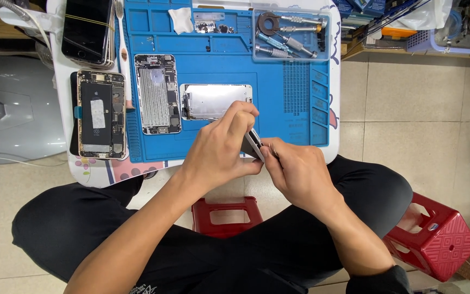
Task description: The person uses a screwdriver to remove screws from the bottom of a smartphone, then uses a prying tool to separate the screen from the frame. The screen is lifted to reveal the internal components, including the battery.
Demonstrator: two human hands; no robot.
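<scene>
Phone [252, 144] under inspection sits edge-on between both hands, held above the near edge of the blue work mat [295, 103] and over the lap. Only a narrow grey strip of its side shows, tilted; its faces are hidden by the hands. Left hand [221, 149] wraps the phone from the left, fingers [244, 117] curled over the upper end and thumb pressed at the lower side, closed firmly on it. Right hand [297, 174] meets it from the right, fingertips [267, 149] pinched narrow against the phone's edge; whether a small tool sits in that pinch cannot be told.

On the mat, just beyond the left knuckles, lies a silver screen backing plate [213, 99], flat and partly covered by the left fingers. Left of it lies an opened phone body [158, 93] with its metal shield exposed. Further left, off the mat on the white table [61, 81], lies a second opened phone [100, 114] showing a black battery. A stack of dark phones [87, 30] rests at the table's far left corner. A clear tray [291, 35] at the mat's far right holds screwdrivers. A white cloth [181, 19] lies at the mat's far edge. Two red plastic stools [441, 239] stand on the tiled floor, one between the knees and one to the right
</scene>
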